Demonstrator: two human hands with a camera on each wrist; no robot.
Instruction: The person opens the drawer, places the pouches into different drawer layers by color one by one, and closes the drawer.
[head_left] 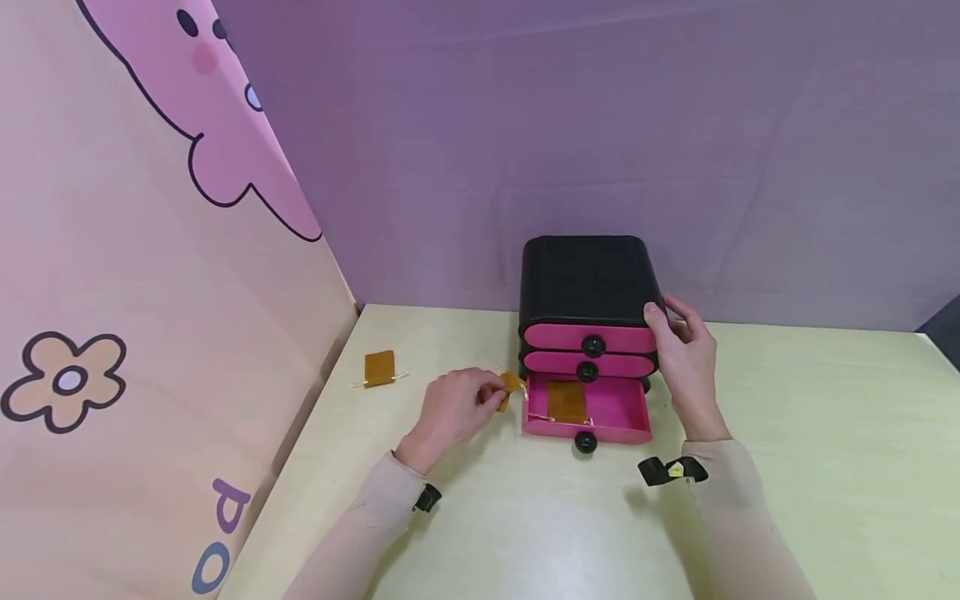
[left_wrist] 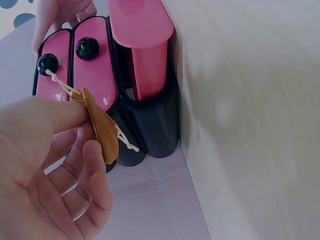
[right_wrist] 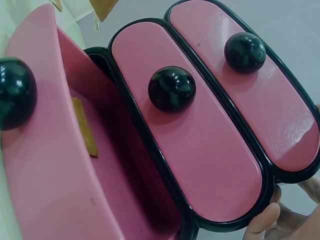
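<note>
A small mustard-brown drawstring pouch (left_wrist: 101,126) with cream cords is pinched between the thumb and fingers of my left hand (head_left: 459,410), just left of the pulled-out bottom drawer (head_left: 633,408). Inside that pink drawer lies a second brown pouch (head_left: 566,402), its cords toward the front. My right hand (head_left: 684,367) grips the right side of the black drawer unit (head_left: 588,279), thumb near the top edge. The two upper pink drawers, the top drawer (right_wrist: 250,95) and the middle drawer (right_wrist: 200,145), are closed, each with a round black knob.
Another brown pouch (head_left: 379,367) with cream cords lies on the pale table (head_left: 525,533), left of my left hand. A purple cloth backdrop (head_left: 600,125) stands behind the unit. On the left rises a panel (head_left: 150,275) with cartoon prints.
</note>
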